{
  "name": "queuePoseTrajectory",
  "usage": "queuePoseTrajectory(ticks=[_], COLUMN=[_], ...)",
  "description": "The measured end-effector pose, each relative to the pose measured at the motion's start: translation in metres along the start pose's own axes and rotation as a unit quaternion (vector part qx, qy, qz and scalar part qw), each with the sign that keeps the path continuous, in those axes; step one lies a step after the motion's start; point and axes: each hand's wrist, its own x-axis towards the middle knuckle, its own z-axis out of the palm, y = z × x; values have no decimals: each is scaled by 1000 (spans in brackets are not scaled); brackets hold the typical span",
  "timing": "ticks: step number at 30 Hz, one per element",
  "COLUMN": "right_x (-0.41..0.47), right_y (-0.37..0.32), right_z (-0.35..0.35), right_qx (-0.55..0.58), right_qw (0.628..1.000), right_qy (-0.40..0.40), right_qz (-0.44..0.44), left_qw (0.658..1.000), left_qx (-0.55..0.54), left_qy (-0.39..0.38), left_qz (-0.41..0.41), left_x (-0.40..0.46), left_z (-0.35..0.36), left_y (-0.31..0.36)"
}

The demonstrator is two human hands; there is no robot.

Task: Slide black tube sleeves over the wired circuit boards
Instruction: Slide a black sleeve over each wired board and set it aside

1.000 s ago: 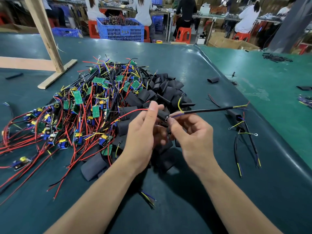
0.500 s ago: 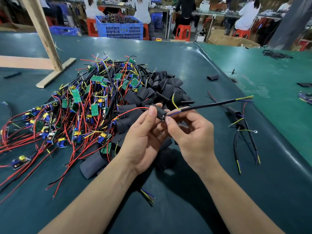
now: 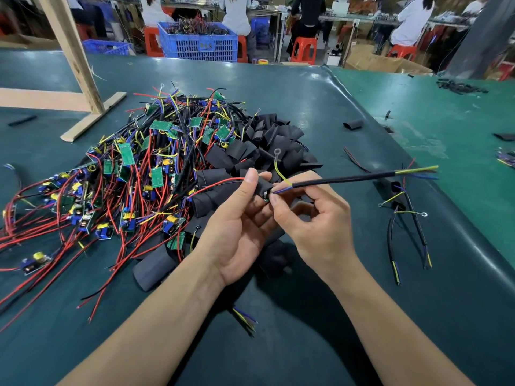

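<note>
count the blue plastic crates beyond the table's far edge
2: a large blue crate full of wiring, far centre, and a smaller blue crate to its left. Others may be hidden.

Left hand pinching black sleeve, right hand gripping cable

Table: covered in a smooth, dark green sheet with a soft sheen, rumpled into a raised fold along its right side. Tube sleeves: matt black, flattened, pliable-looking material. Circuit boards: green, slightly glossy faces. Wires: smooth, shiny red, yellow and blue plastic insulation. Black cable: smooth jacket with a faint sheen. Ring terminal: bright bare metal. Frame: pale, unfinished wood. Crate: blue moulded plastic lattice.
</note>
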Motion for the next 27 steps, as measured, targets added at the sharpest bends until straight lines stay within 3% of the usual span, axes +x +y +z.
queuePoseTrajectory(ticks=[9,17,23,27], right_x=[1,3,5,4], right_y=[2,-5,-6,-5], right_z=[-1,-9,-11,-11], right_qx=[38,116,96,21], right_qw=[998,985,986,994], right_qy=[-28,-87,-89,-98], right_qz=[33,95,103,43], left_qw=[1000,1000,1000,1000], left_qx=[7,-1,21,26], left_qy=[27,-5,-6,6], left_qz=[10,-4,-17,-16], left_x=[6,3,2,2], left_z=[-3,-7,-7,-7], left_y=[3,7,9,12])
